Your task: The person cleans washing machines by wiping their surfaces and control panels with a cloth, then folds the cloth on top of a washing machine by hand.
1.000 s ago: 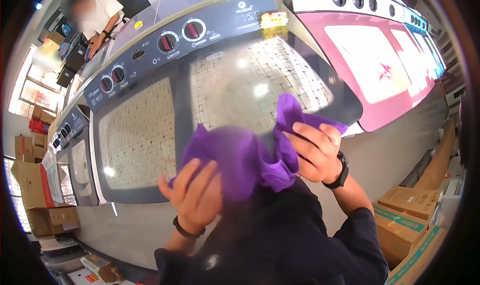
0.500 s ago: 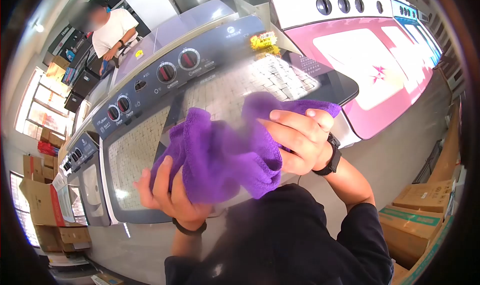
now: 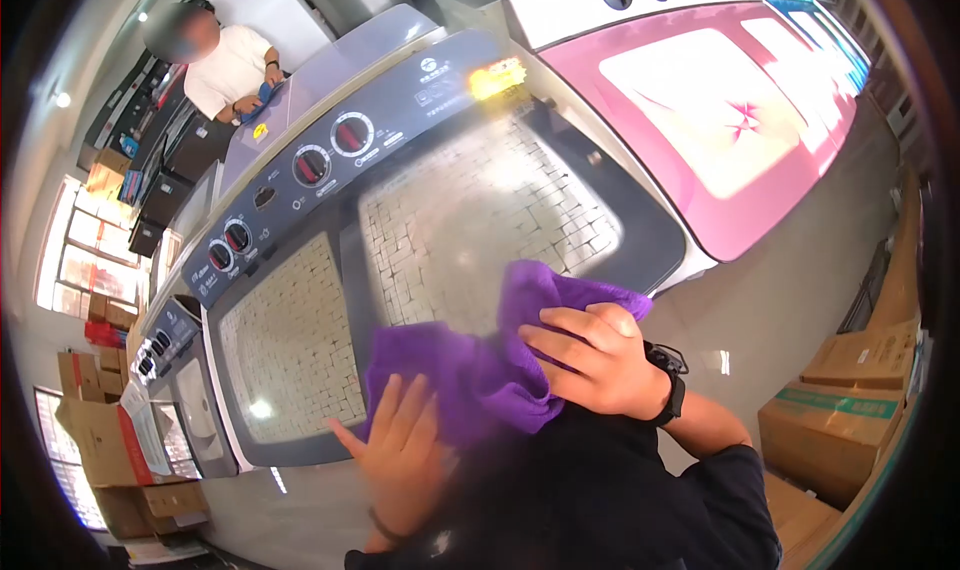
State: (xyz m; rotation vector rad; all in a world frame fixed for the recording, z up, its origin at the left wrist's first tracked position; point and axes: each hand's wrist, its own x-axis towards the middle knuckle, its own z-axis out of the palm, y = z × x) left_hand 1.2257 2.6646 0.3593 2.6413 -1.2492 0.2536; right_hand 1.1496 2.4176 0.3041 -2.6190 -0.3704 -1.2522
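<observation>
A crumpled purple cloth [image 3: 510, 370] is bunched between my two hands, in front of a grey washing machine [image 3: 350, 260] with patterned lid panels. My right hand [image 3: 590, 355] has its fingers wrapped round the cloth's right part. Against the cloth's lower left side rests my left hand [image 3: 405, 450], its fingers spread and the thumb stretched out to the left. Both hands are near the machine's front edge. Red and black knobs [image 3: 352, 134] and a yellow sticker [image 3: 497, 78] show on the control panel.
Beside the grey machine on the right stands a pink washing machine [image 3: 690, 110]. A smaller machine [image 3: 190, 410] is at the left. Cardboard boxes stand at the right [image 3: 830, 430] and left [image 3: 95, 440]. Another person [image 3: 225, 70] in a white shirt stands behind the machines, holding something blue.
The cloth and both hands have moved lower in the view. My left hand has flattened, fingers spread against the cloth. The other person's hands have shifted right with the blue item.
</observation>
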